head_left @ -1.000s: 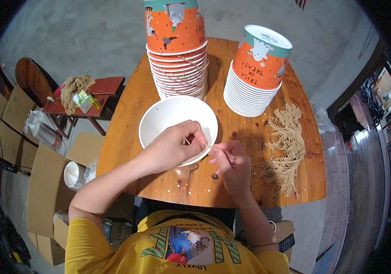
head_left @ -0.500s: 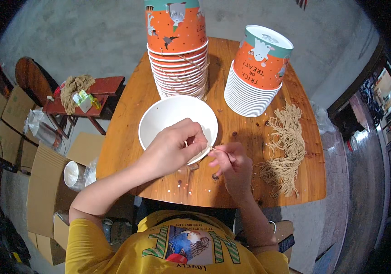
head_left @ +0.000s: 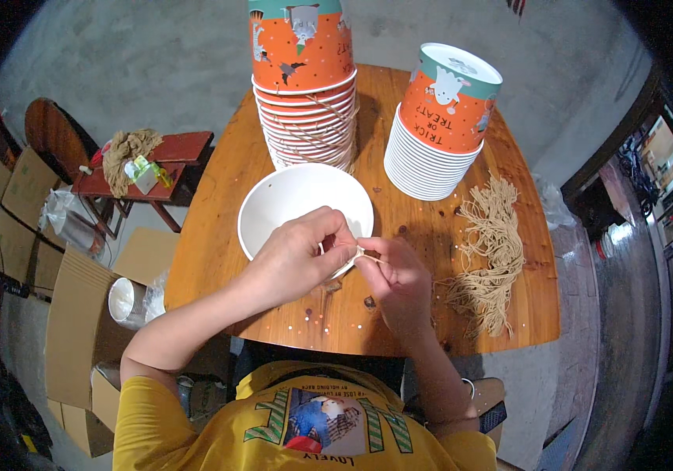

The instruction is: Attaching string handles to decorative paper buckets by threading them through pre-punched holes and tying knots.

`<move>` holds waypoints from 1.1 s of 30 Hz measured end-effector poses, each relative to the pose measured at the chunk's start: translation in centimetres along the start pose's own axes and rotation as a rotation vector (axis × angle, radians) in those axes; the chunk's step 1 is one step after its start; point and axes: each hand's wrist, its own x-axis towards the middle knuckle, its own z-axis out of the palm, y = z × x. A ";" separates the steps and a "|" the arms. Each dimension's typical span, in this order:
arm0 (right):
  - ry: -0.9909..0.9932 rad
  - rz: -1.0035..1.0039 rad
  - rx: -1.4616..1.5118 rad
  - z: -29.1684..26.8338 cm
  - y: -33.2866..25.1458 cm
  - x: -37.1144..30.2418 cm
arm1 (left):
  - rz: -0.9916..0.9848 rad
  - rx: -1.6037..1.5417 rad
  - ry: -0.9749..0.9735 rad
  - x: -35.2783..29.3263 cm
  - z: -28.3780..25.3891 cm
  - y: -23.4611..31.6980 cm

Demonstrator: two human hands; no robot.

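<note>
Above the wooden table (head_left: 209,251), pinched string (head_left: 371,257) runs sideways

Held left hand (head_left: 297,253) and right hand (head_left: 399,275) close together, pinched with thumbs (head_left: 373,275) and fingers (head_left: 376,246), angled both forearms (head_left: 199,318) inward.

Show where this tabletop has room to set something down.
Bare wood shows on the tabletop between its left edge and the white bowl; narrower strips lie between the left tub stack and right tub stack, and right of the cord bundle. Crowded: the bowl's near rim, where the hands hold a cord, and directly behind the bowl.
</note>
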 end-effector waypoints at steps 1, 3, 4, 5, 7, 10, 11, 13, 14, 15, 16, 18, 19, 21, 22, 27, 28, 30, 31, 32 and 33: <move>0.056 -0.131 -0.083 -0.1 -0.3 0.2 | -0.009 0.012 0.011 0.0 0.0 0.2; 0.112 -0.262 -0.166 -0.1 -0.5 0.3 | -0.018 0.024 0.022 -0.1 0.1 0.4; 0.140 -0.267 -0.189 -0.1 -0.4 0.3 | -0.021 0.023 0.019 -0.1 0.1 0.3; 0.167 -0.271 -0.212 0.0 -0.3 0.2 | -0.024 0.022 0.015 -0.2 0.1 0.3; 0.152 -0.222 -0.192 -0.2 0.0 -0.3 | -0.013 0.068 -0.001 -0.2 0.0 0.4; 0.104 -0.151 -0.074 0.1 0.6 -1.2 | 0.016 0.084 -0.030 -0.5 0.3 -0.1; 0.071 -0.127 0.023 0.2 0.7 -1.3 | 0.033 0.054 -0.044 -0.6 0.4 -0.2; 0.010 -0.072 0.007 -0.3 0.5 -1.4 | 0.049 0.111 0.024 -0.6 0.5 0.2; -0.051 -0.018 -0.009 -0.8 0.3 -1.4 | 0.065 0.168 0.092 -0.6 0.4 0.5; -0.045 -0.015 -0.013 -1.7 0.1 -1.4 | 0.070 0.165 0.088 -0.7 0.2 1.2; -0.116 -0.071 -0.095 -2.7 0.0 -1.3 | -0.002 0.186 0.022 -1.0 -0.4 2.0; -0.189 -0.129 -0.176 -4.6 -0.3 -1.1 | -0.054 0.263 -0.092 -1.8 -1.0 1.7; -0.176 -0.182 -0.211 -5.4 -0.4 -1.0 | -0.056 0.263 -0.090 -2.2 -1.2 1.4; -0.170 -0.240 -0.242 -6.1 -1.6 -0.7 | 0.213 0.486 -0.122 -3.1 -1.6 0.8; -0.128 -0.261 -0.297 -6.5 -2.7 -0.4 | 0.259 0.551 -0.123 -3.4 -1.7 0.6; -0.049 -0.522 -0.147 -5.0 -1.5 3.1 | 0.333 0.680 -0.092 -4.5 -2.9 0.6; -0.056 -0.531 -0.141 -4.4 -1.2 3.9 | 0.365 0.680 -0.086 -4.8 -3.2 0.4; -0.152 -0.583 -0.197 -3.0 -1.2 4.9 | 0.396 0.667 -0.080 -4.7 -3.8 -0.6; -0.121 -0.550 -0.307 -2.3 -1.2 5.0 | 0.435 0.647 -0.083 -4.6 -4.1 -0.9; -0.122 -0.553 -0.308 -1.8 -1.5 5.0 | 0.435 0.648 -0.080 -4.6 -4.0 -0.8; -0.136 -0.492 -0.295 -1.2 -1.7 5.1 | 0.311 0.499 -0.080 -4.6 -3.9 -0.8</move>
